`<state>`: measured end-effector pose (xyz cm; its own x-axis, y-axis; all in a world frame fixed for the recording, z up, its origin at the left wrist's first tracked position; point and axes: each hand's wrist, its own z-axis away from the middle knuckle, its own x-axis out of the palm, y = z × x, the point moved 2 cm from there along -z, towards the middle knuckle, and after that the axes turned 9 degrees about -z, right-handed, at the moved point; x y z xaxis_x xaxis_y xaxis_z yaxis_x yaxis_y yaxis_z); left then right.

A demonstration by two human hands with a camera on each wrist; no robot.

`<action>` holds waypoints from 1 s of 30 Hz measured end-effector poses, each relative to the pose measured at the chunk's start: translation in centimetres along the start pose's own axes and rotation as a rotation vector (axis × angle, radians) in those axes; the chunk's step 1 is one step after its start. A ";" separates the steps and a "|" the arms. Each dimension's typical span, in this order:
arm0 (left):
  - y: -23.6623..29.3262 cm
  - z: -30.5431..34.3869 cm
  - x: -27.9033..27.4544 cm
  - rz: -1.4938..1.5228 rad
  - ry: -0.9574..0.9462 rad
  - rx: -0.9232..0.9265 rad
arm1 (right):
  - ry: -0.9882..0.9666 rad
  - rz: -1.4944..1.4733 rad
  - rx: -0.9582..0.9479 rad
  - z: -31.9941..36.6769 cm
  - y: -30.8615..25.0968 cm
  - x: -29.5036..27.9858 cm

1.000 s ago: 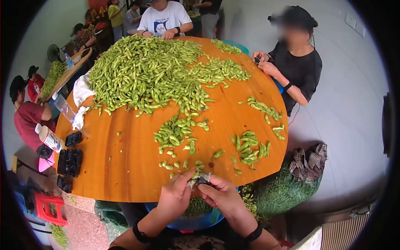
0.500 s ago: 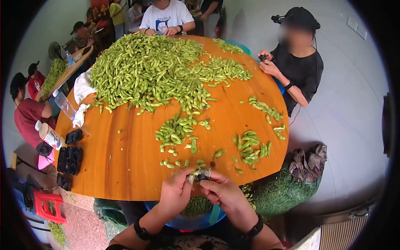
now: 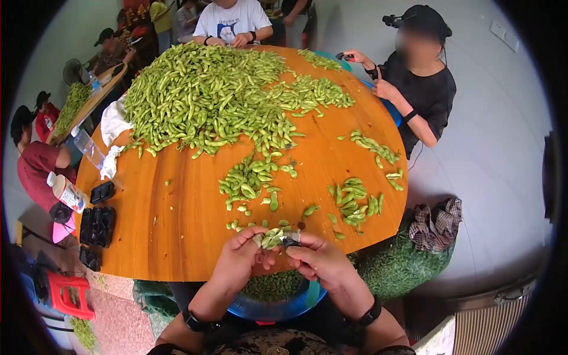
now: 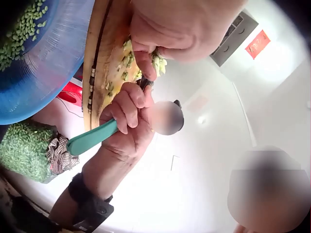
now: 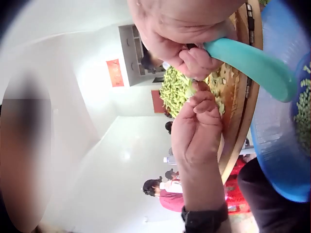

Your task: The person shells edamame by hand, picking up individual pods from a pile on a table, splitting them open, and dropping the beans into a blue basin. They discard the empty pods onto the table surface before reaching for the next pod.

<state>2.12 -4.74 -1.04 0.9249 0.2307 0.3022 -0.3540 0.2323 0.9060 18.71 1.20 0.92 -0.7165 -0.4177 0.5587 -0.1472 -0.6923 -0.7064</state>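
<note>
1. Left hand [image 3: 238, 257] is pinching a green pod [image 3: 273, 238], kinda hovering by the near edge of the table [image 3: 177, 236].
2. Right hand [image 3: 322, 261] is gripping a teal-handled tool [image 5: 255, 63], fingertips sitting just beside that pod.
3. Blue basin [image 5: 274, 167] is sitting below both hands, holding loose green beans [image 5: 303, 116].
4. Huge pod pile [image 3: 201, 100] is covering the table's far side.

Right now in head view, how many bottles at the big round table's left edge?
2: a clear plastic bottle and, below it in the picture, a labelled bottle. The green pod heap may hide others.
</note>
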 end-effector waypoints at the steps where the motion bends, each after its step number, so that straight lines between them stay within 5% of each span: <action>1: 0.0 0.0 0.1 0.000 -0.005 0.001 | 0.039 0.061 -0.053 0.1 -0.1 0.1; 4: 0.0 0.4 0.6 -0.163 -0.032 0.139 | 0.124 0.345 -0.251 0.5 0.2 0.8; 7: 0.0 0.9 1.0 -0.452 0.029 0.232 | 0.155 0.338 -0.309 1.0 0.6 1.6; 14: -0.2 1.3 0.2 -0.602 0.061 0.342 | 0.143 0.413 -0.377 1.9 -0.1 1.9; 16: 0.9 2.1 0.0 -0.943 0.160 0.608 | 0.319 0.414 -0.575 2.2 -2.8 0.3; 19: 1.9 3.3 -0.5 -1.133 0.172 0.639 | 0.612 0.980 -0.790 2.3 -5.4 -3.7; 23: 2.6 3.6 -1.3 -1.162 0.089 0.667 | 0.446 1.273 -0.793 3.0 -3.5 -2.8; 28: 3.0 1.0 -3.7 -1.308 0.468 0.762 | 0.332 1.347 -0.804 2.5 1.2 -0.2; 30: 2.8 -0.2 -4.1 -1.330 0.478 0.714 | 0.266 1.309 -0.810 2.1 1.7 0.6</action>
<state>-2.73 -4.84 0.20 0.3323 0.5290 -0.7809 0.9030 0.0607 0.4254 19.50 -1.44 0.94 -0.7171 -0.2811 -0.6378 0.4007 0.5825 -0.7072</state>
